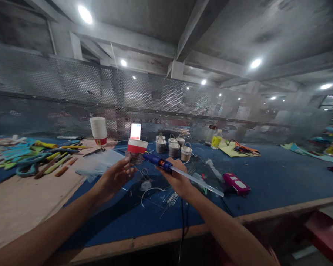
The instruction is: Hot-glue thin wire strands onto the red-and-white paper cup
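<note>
My left hand (115, 177) holds a paper cup (137, 148) with a red band, raised above the blue table (266, 177); the cup's lower part is wrapped in something grey. My right hand (177, 179) grips a blue glue gun (158, 162) with a clear glue stick (202, 181) poking out of its back toward the right. The gun's nozzle points left and touches the lower side of the cup. A black cord hangs down from my right hand.
Several small wrapped cups with wire handles (174, 146) stand behind my hands. A stack of paper cups (98, 130) stands at the back left. Scissors and coloured scraps (36, 157) cover the left board. A pink box (236, 183) and a bottle (217, 139) lie to the right.
</note>
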The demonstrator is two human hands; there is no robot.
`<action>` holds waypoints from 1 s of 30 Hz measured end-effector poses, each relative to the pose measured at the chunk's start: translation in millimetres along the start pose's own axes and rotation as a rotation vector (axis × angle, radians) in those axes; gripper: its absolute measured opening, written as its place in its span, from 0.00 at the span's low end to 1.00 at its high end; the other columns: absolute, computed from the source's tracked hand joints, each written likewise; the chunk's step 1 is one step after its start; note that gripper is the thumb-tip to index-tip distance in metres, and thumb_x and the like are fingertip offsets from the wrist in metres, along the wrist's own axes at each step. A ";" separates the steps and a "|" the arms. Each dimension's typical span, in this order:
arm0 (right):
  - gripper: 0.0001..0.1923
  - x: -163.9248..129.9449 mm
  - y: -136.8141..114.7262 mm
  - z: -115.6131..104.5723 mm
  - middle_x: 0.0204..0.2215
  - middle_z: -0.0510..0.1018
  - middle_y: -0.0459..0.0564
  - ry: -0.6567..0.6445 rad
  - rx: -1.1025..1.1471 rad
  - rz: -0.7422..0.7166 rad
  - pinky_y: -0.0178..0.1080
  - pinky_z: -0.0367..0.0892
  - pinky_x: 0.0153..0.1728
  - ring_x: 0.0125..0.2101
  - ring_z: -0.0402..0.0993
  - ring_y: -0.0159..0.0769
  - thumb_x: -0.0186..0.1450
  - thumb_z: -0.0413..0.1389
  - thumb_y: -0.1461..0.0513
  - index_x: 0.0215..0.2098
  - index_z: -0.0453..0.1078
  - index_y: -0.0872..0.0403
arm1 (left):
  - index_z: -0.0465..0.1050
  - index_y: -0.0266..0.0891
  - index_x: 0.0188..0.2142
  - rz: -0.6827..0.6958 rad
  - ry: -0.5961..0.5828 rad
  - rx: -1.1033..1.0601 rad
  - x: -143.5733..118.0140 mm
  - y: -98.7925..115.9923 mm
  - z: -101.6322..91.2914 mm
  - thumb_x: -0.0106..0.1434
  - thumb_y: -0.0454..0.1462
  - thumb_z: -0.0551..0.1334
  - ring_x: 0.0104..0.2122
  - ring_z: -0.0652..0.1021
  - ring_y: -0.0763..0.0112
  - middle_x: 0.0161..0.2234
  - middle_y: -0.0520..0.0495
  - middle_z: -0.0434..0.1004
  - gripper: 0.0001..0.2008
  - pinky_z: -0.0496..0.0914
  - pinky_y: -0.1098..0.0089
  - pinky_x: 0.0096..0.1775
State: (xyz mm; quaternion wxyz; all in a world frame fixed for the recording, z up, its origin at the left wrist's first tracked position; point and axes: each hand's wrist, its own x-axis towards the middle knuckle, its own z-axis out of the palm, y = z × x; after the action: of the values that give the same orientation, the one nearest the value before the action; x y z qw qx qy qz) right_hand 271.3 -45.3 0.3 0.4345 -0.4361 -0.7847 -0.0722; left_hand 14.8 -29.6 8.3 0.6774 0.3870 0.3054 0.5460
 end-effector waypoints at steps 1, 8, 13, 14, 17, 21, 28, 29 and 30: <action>0.11 0.0 -0.5 -0.4 0.30 0.76 0.46 -0.005 0.003 -0.001 0.36 0.57 0.35 0.32 0.71 0.37 0.73 0.58 0.53 0.37 0.71 0.51 | 0.80 0.38 0.47 -0.001 -0.005 0.004 -0.1 -0.4 -0.4 0.61 0.38 0.73 0.35 0.83 0.68 0.40 0.47 0.85 0.15 0.78 0.72 0.37; 0.12 0.3 -3.6 -1.8 0.30 0.77 0.46 -0.028 0.020 -0.004 0.37 0.57 0.35 0.31 0.72 0.38 0.74 0.57 0.52 0.37 0.70 0.51 | 0.81 0.38 0.48 0.011 -0.038 0.010 -2.9 -0.5 1.8 0.65 0.38 0.70 0.36 0.83 0.66 0.41 0.47 0.85 0.12 0.77 0.71 0.37; 0.13 0.6 -3.6 -3.2 0.30 0.77 0.46 -0.009 0.054 -0.026 0.37 0.57 0.35 0.31 0.72 0.37 0.75 0.55 0.53 0.36 0.68 0.51 | 0.81 0.38 0.46 -0.006 -0.017 -0.005 -3.5 0.6 3.2 0.65 0.37 0.70 0.35 0.83 0.65 0.38 0.47 0.85 0.10 0.77 0.71 0.37; 0.13 0.7 -3.6 -3.4 0.30 0.77 0.46 -0.007 0.059 -0.029 0.37 0.57 0.35 0.31 0.72 0.37 0.75 0.55 0.53 0.36 0.68 0.51 | 0.81 0.38 0.46 -0.007 -0.018 -0.008 -3.5 0.5 3.0 0.65 0.37 0.70 0.35 0.83 0.65 0.39 0.47 0.85 0.10 0.77 0.71 0.38; 0.13 0.9 -3.6 -3.3 0.30 0.78 0.47 -0.012 0.051 -0.030 0.37 0.58 0.35 0.32 0.72 0.37 0.75 0.56 0.53 0.36 0.69 0.51 | 0.81 0.37 0.47 -0.016 -0.031 -0.023 -2.2 -0.6 0.9 0.66 0.37 0.69 0.35 0.83 0.67 0.40 0.46 0.85 0.11 0.77 0.71 0.38; 0.13 1.0 -4.1 -3.2 0.30 0.77 0.47 -0.011 0.040 -0.031 0.37 0.58 0.35 0.31 0.72 0.37 0.75 0.56 0.53 0.36 0.69 0.51 | 0.81 0.37 0.46 0.001 -0.028 -0.047 1.3 -2.5 -2.4 0.65 0.35 0.69 0.33 0.83 0.68 0.39 0.44 0.84 0.10 0.78 0.71 0.37; 0.12 1.1 -3.6 -3.7 0.30 0.76 0.46 0.001 0.035 -0.004 0.37 0.58 0.35 0.31 0.72 0.38 0.74 0.58 0.53 0.36 0.70 0.50 | 0.81 0.37 0.46 0.008 -0.026 -0.051 0.4 -1.2 -0.2 0.63 0.36 0.70 0.32 0.83 0.68 0.39 0.43 0.85 0.12 0.79 0.70 0.35; 0.12 1.1 -3.2 -3.4 0.29 0.76 0.46 0.004 0.037 -0.005 0.37 0.58 0.35 0.31 0.71 0.38 0.73 0.58 0.53 0.36 0.69 0.50 | 0.81 0.37 0.46 0.012 -0.023 -0.052 -0.3 -0.9 0.4 0.63 0.36 0.70 0.32 0.83 0.67 0.39 0.43 0.85 0.12 0.79 0.70 0.35; 0.12 1.1 -3.0 -3.1 0.29 0.76 0.46 0.005 0.037 -0.004 0.37 0.58 0.35 0.31 0.71 0.38 0.73 0.59 0.53 0.36 0.69 0.50 | 0.81 0.37 0.46 0.016 -0.018 -0.055 -0.8 -0.6 0.8 0.63 0.36 0.69 0.32 0.83 0.67 0.39 0.43 0.85 0.12 0.79 0.70 0.36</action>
State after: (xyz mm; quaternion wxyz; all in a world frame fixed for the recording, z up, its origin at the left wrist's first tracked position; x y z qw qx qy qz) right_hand 270.8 -48.0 3.8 0.4443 -0.4264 -0.7856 -0.0595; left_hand 15.6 -30.7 8.3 0.6862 0.3753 0.2813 0.5561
